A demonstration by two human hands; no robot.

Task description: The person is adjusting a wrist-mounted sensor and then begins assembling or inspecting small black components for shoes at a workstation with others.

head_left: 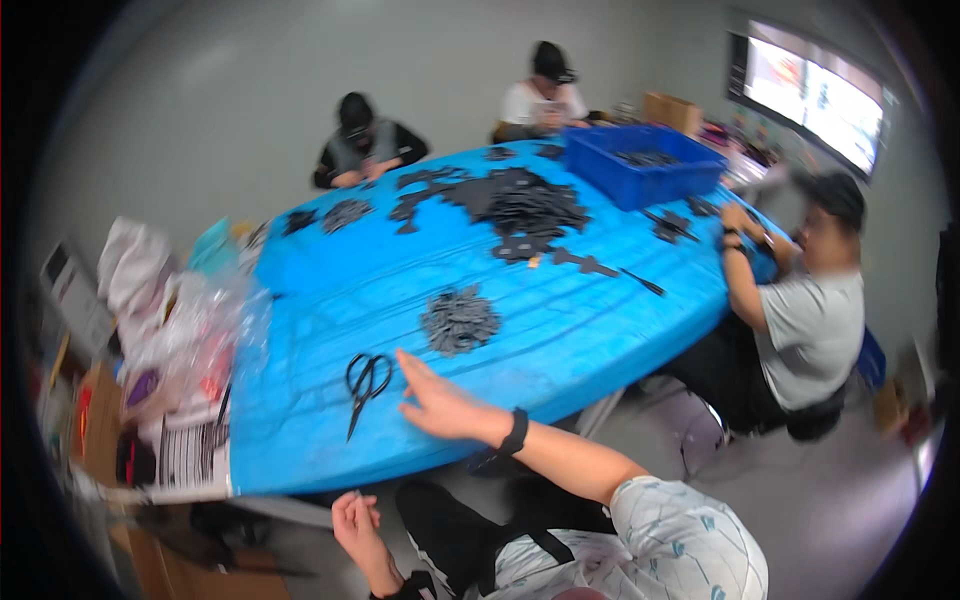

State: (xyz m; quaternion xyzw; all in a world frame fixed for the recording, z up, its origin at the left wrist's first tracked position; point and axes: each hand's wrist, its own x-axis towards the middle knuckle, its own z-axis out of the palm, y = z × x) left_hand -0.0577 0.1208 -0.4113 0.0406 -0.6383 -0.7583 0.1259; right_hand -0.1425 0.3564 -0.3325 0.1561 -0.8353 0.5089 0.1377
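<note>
My right hand [443, 402] reaches over the blue table cover, fingers stretched out, with nothing visible in it. Just left of its fingertips lies a pair of black scissors [366, 385], with the handle loops toward the far side. Beyond the hand sits a small heap of grey cut pieces [460, 320]. My left hand [358, 524] is off the table's near edge, above my lap, its fingers curled in. A tiny greyish speck shows at its fingertips, too small and blurred to name.
Dark flat pieces [525, 205] are piled mid-table, with a blue bin [640, 170] beyond at the right. Clear plastic bags [205, 325] crowd the left edge. Co-workers sit at the far side and at the right; one co-worker's arm [738, 265] rests by the table edge.
</note>
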